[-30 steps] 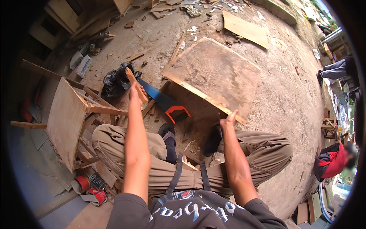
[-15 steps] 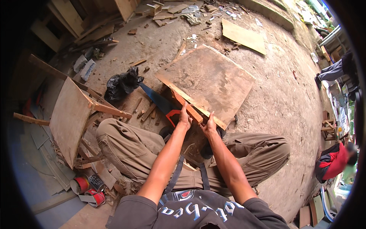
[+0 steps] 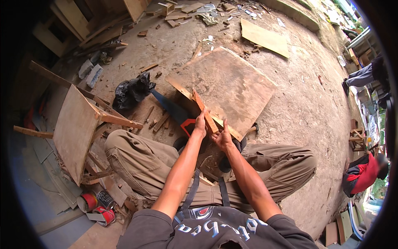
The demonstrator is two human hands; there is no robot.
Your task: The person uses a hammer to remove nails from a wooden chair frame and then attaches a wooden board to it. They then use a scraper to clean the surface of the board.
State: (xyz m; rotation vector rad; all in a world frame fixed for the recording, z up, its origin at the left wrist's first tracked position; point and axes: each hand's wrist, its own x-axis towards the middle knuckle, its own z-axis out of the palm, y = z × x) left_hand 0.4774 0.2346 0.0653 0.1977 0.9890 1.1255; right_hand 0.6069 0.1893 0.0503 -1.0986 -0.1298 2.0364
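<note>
A short reddish-brown wooden strip point(image 3: 206, 112) is held slantwise at the near left edge of a square plywood panel point(image 3: 232, 87). My left hand point(image 3: 201, 123) is closed round the strip's left side. At the strip's near end is my right hand point(image 3: 223, 137), its fingers against that end and its thumb or a finger raised beside the panel's edge. A pale batten runs along this edge, partly hidden by the strip. Just left of my left hand lies a handsaw point(image 3: 172, 108) with a blue blade and an orange handle.
A black plastic bag point(image 3: 132, 90) lies beyond the saw. To the left stands a wooden frame with a panel point(image 3: 74, 133), near several tins point(image 3: 105, 216). A hammer point(image 3: 254, 128) shows past the panel's right edge. Another plywood sheet point(image 3: 265, 38) lies farther off. People are at the right.
The strip has turned away from the panel's edge, its far end swinging right and up over the panel. The panel has shifted slightly left and away, and more of the hammer shows.
</note>
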